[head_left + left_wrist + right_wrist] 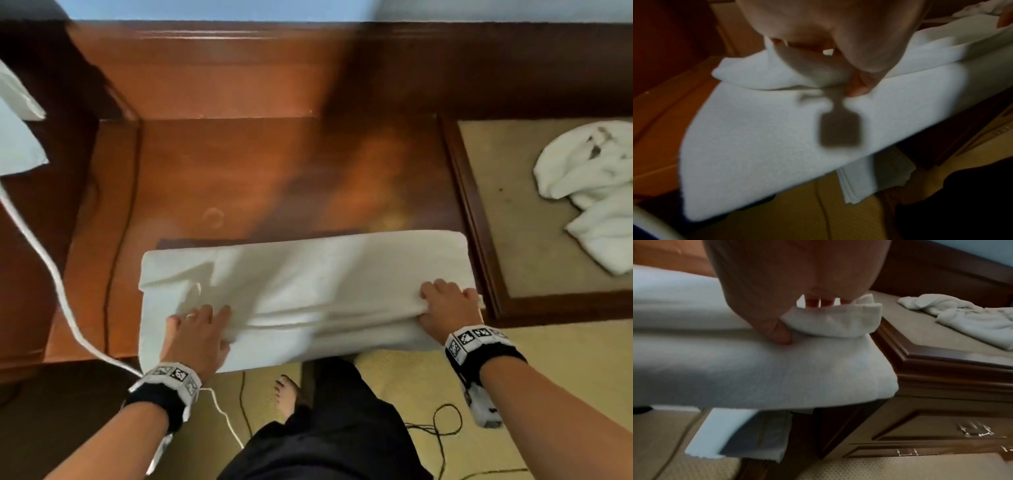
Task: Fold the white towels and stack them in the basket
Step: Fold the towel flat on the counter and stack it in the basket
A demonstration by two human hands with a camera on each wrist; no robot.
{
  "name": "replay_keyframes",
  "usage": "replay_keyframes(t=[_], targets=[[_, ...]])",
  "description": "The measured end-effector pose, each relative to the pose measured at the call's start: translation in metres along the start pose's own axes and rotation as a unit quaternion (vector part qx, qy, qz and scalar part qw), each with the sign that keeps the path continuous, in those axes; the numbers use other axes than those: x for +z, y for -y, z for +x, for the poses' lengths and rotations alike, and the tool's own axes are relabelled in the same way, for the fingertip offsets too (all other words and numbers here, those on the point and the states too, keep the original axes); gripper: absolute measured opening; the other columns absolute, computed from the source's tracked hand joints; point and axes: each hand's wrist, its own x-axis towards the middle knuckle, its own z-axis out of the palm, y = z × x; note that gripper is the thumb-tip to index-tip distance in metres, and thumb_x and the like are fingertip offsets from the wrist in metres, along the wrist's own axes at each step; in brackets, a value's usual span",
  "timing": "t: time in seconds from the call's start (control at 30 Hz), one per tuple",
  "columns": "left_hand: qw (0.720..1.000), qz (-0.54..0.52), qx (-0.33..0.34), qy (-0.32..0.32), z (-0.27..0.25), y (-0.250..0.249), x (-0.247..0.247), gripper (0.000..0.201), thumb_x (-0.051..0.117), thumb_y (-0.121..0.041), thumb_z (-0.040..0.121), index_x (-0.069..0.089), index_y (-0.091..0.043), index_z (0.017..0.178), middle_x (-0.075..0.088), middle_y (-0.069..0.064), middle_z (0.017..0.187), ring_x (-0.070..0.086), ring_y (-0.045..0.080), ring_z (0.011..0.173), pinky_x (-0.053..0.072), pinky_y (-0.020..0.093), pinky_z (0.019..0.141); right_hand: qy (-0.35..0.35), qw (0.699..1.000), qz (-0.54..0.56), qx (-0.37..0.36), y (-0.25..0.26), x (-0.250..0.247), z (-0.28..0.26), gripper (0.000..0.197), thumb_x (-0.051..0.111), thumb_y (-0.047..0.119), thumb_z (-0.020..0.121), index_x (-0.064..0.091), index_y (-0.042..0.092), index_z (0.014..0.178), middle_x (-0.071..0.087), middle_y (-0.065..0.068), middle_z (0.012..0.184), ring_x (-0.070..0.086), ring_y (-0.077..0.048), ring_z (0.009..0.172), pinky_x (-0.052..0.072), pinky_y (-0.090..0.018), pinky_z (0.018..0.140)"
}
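- White towel (308, 274) lies across the near part of the wooden desk (260, 171), its long axis running left to right; the near portion droops over the desk's front edge toward the person.
- Each hand sits at one end of that axis: left hand (198, 334) at the left end, right hand (445, 308) at the right end. Neither is nearer; the towel spans the gap between them.
- Left hand: thumb under and fingers over a raised fold, pinching it; wrist view shows the thumb tip (857, 91) pressed into cloth.
- Right hand: thumb (781, 334) and curled fingers clamped on a bunched corner of the upper layer, knuckles up.
- Both forearms reach forward, roughly parallel, wrists low over the front edge.
- Judgement: the gripped fold lies on the near side, so the next fold likely carries it away from the body, across the short axis.
- More towels (589, 192) lie crumpled on the tan-topped side unit (507, 212) to the right, unfolded.
- Basket: not visible in any view.
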Motion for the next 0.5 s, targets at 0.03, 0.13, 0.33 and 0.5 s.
replay_keyframes(t=[0.03,0.13,0.33,0.5], targets=[[1.0,0.009,-0.009,0.021,-0.003,-0.006,0.005,0.069,0.084,-0.04,0.057,0.059,-0.02,0.118,0.059,0.006,0.09,0.063,0.031,0.077,0.041,0.049,0.074,0.003,1.0,-0.012,0.004,0.002,0.004,-0.007,0.036,0.067,0.026,0.072,0.058,0.024,0.107,0.057,-0.002,0.107,0.054,-0.028,0.1,0.035,-0.044,0.085],[0.999,0.043,0.005,0.02,-0.003,-0.02,0.01,0.096,0.094,-0.036,0.046,0.06,-0.014,0.133,0.062,0.018,0.113,0.064,0.042,0.093,0.043,0.055,0.078,-0.028,0.999,-0.034,-0.024,0.006,0.016,-0.02,0.053,0.077,0.019,0.059,0.063,0.021,0.11,0.057,-0.009,0.117,0.05,-0.035,0.104,0.036,-0.049,0.084],[0.996,0.016,0.052,0.074,0.015,-0.02,0.021,0.098,0.088,-0.026,0.065,0.039,-0.014,0.149,0.042,0.029,0.149,0.054,0.053,0.123,0.052,0.06,0.092,0.059,0.995,0.007,-0.084,0.002,0.033,-0.01,0.085,0.085,0.019,0.061,0.049,0.014,0.138,0.044,-0.022,0.147,0.046,-0.047,0.131,0.046,-0.058,0.096],[0.999,0.012,0.026,0.036,0.085,-0.012,0.003,0.09,0.083,-0.035,0.074,0.041,-0.012,0.15,0.037,0.031,0.151,0.048,0.053,0.128,0.045,0.064,0.099,0.024,0.994,0.058,-0.088,-0.001,0.009,0.064,0.078,0.066,0.013,0.082,0.032,0.018,0.152,0.016,-0.014,0.162,0.015,-0.041,0.148,0.025,-0.055,0.115]])
